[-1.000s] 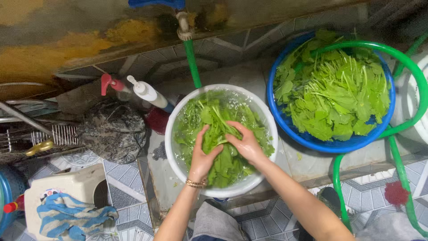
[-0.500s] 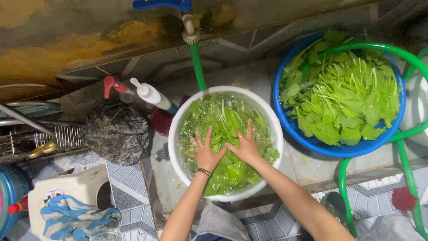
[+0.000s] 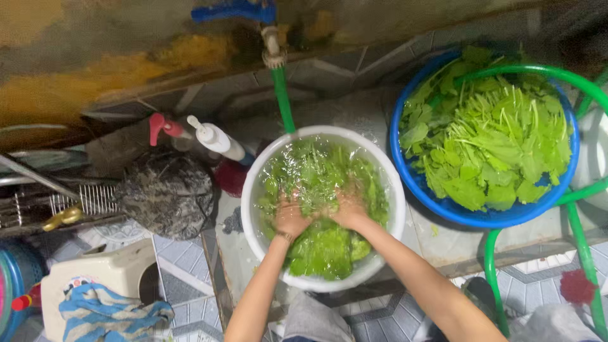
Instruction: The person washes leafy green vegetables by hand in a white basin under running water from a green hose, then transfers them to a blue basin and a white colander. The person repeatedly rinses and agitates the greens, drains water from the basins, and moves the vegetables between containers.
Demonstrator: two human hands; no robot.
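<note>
A white basin point(image 3: 253, 183) full of water and green leafy vegetables point(image 3: 323, 247) sits on the floor in front of me. Both my hands are pressed down among the wet leaves. My left hand point(image 3: 290, 217) is at the centre-left, with a bracelet at its wrist. My right hand point(image 3: 348, 210) lies beside it, fingers partly under water and blurred. A green hose point(image 3: 283, 101) runs from a blue tap point(image 3: 235, 11) into the basin's far rim.
A blue basin point(image 3: 443, 206) heaped with more green leaves point(image 3: 494, 145) stands to the right inside a green metal frame point(image 3: 494, 278). Two pump bottles point(image 3: 215, 139), a dark cloth bundle point(image 3: 168, 193), a beige stool point(image 3: 95, 278) and a striped rag point(image 3: 114, 316) lie left.
My hands have sunk from the top of the leaves deeper into the water, pushing the greens down. The water now ripples.
</note>
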